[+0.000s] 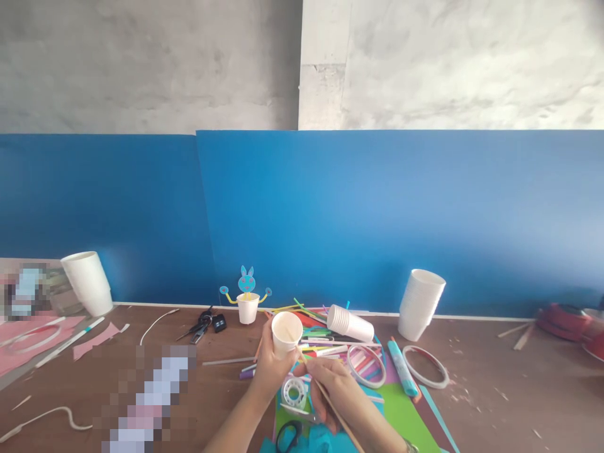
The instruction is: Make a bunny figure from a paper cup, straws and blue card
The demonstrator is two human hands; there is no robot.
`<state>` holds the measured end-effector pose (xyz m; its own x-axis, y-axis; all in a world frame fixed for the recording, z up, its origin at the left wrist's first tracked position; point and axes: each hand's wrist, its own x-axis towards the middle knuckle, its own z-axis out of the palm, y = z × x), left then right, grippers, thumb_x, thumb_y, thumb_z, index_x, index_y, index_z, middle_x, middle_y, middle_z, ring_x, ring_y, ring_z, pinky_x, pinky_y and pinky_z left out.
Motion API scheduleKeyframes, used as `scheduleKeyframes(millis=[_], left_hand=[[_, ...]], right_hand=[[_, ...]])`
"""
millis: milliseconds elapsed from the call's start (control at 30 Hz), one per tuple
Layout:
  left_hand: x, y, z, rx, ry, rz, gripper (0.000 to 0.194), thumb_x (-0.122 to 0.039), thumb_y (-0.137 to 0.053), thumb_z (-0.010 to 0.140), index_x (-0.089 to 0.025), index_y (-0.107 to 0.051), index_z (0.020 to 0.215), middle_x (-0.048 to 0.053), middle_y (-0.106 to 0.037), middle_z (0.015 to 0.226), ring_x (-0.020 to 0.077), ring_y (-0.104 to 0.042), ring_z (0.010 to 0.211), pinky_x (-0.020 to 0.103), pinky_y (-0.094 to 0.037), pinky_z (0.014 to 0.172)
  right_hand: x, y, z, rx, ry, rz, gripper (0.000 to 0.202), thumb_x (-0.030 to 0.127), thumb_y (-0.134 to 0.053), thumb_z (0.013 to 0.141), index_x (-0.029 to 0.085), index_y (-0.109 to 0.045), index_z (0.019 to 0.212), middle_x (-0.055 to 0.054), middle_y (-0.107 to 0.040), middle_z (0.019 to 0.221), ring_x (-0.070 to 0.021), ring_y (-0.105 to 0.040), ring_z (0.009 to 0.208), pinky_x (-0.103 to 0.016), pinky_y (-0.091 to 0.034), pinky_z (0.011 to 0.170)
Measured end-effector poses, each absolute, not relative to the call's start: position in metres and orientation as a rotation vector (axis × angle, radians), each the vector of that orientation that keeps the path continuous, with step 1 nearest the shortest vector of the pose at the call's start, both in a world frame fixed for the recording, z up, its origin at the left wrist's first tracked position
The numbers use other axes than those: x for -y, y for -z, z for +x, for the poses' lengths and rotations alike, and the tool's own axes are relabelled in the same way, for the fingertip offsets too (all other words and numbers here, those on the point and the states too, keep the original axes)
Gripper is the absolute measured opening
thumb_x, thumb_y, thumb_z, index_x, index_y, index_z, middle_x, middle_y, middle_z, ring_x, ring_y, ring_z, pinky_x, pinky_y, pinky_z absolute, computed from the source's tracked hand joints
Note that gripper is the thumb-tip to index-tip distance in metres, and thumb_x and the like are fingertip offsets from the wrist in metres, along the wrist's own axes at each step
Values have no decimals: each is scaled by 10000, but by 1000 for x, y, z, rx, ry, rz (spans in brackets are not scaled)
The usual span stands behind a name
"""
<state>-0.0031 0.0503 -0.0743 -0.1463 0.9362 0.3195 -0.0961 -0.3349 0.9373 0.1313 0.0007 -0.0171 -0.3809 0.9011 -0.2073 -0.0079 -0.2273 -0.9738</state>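
My left hand (pixel 271 368) is wrapped round a white paper cup (pixel 286 340), its open mouth tipped toward me. My right hand (pixel 337 384) grips a thin wooden stick (pixel 336 416) that runs down toward the lower edge of the view. The stick's upper tip is at the lower right side of the cup; whether it pierces the wall I cannot tell. Below the hands are a roll of clear tape (pixel 294 394) and scissors (pixel 289 434) with dark handles. Behind them stands a finished-looking cup figure (pixel 248 308) with a blue rabbit-like face and yellow arms.
Colourful strips and pens (pixel 325 346) lie beyond my hands, with a tipped cup stack (pixel 352 324) on them. To the right are another cup stack (pixel 419 308), a glue-like tube (pixel 403 371) and a tape ring (pixel 426 367). Keys (pixel 202 326) lie left. A blue partition (pixel 377 214) backs the table.
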Motion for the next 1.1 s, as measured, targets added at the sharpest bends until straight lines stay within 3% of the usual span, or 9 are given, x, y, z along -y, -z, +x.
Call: scheduleKeyframes(millis=[200, 733, 1100], left_hand=[[-49, 75, -4, -1034, -1587, 1313, 615, -257, -623, 656, -195, -420, 1233, 78, -633, 1054, 236, -609, 953, 366, -458, 865], [-44, 66, -4, -1047, -1600, 1345, 564, -259, -619, 656, -201, -459, 1194, 48, -654, 970, 217, -618, 894, 347, -463, 827], [-45, 70, -4, -1038, -1543, 1350, 550, -255, -622, 668, -202, -445, 1186, 33, -650, 931, 201, -624, 842, 342, -489, 792]], right_hand=[[3, 20, 126, 1356, -1605, -1147, 425, 472, -430, 789, 108, -592, 935, 100, -444, 285, -54, -215, 208, -181, -111, 259], [4, 23, 127, 1364, -1555, -1151, 401, 451, -417, 821, 106, -584, 939, 114, -401, 282, -57, -193, 235, -195, -120, 283], [-2, 29, 124, 1191, -1654, -1083, 415, 479, -524, 710, 103, -614, 860, 129, -328, 244, -45, -158, 227, -200, -84, 286]])
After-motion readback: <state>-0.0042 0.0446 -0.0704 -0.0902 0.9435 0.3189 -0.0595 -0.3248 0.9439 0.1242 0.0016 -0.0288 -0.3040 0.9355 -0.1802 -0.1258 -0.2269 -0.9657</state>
